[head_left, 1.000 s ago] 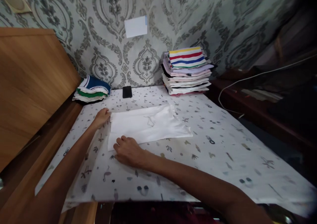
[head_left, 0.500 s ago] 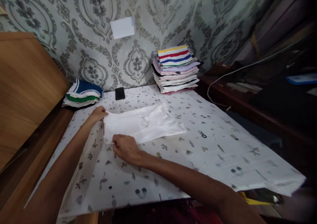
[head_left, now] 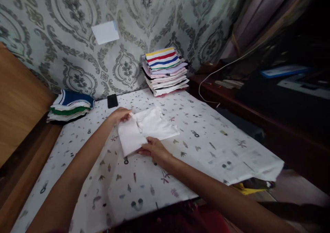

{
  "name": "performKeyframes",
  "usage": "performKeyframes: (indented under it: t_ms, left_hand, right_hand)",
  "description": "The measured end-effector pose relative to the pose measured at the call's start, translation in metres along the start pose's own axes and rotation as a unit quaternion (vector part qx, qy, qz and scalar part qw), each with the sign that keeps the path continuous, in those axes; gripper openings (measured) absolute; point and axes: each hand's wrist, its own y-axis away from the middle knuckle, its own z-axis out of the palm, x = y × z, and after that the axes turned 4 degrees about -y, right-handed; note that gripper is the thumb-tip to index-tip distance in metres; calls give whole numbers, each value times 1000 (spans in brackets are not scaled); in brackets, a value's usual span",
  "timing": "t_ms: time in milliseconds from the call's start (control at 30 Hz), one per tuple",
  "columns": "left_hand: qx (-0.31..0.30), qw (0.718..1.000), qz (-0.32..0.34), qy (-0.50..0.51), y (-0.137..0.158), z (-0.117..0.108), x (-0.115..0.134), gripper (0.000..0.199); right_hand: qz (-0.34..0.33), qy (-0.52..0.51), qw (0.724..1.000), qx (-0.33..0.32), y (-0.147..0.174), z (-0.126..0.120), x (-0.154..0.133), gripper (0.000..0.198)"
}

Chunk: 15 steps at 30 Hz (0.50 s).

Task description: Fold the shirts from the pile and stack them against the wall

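Note:
A white cloth garment (head_left: 157, 124) lies on the table, its left part folded over toward the right. My left hand (head_left: 122, 115) pinches the far corner of the folded flap. At the near corner, my right hand (head_left: 156, 151) grips the flap between thumb and fingers. The folded part makes a neat edge on the left, while the right end lies flat with an uneven outline. What kind of garment it is, I cannot tell.
A tall stack of folded clothes (head_left: 166, 73) stands at the back by the wall. Folded clothes (head_left: 70, 106) also lie at the back left, near a black phone-like object (head_left: 112, 101). Patterned cloth (head_left: 206, 150) covers the table. A white cable (head_left: 202, 80) hangs at right.
Both hands have moved right, bringing the garment's left end over onto its middle. The garment is now shorter. The view has shifted a little to the right.

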Motion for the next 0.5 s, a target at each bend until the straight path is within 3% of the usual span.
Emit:
performKeyframes:
  t_ms: [100, 200, 300, 500]
  left_hand:
    - [-17, 999, -4, -34, -9, 13, -5, 24]
    - [-31, 997, 9, -72, -11, 9, -10, 14]
    - [-23, 993, 39, -111, -13, 2, -14, 17]
    - [31, 976, 152, -154, -23, 1, -16, 16]
  right_hand:
    - [54, -23, 998, 0, 0, -4, -8, 9]
    - [86, -20, 996, 11, -4, -4, -14, 15]
    - [103, 16, 995, 2, -6, -4, -16, 10]
    - [29, 77, 997, -12, -4, -4, -18, 13]
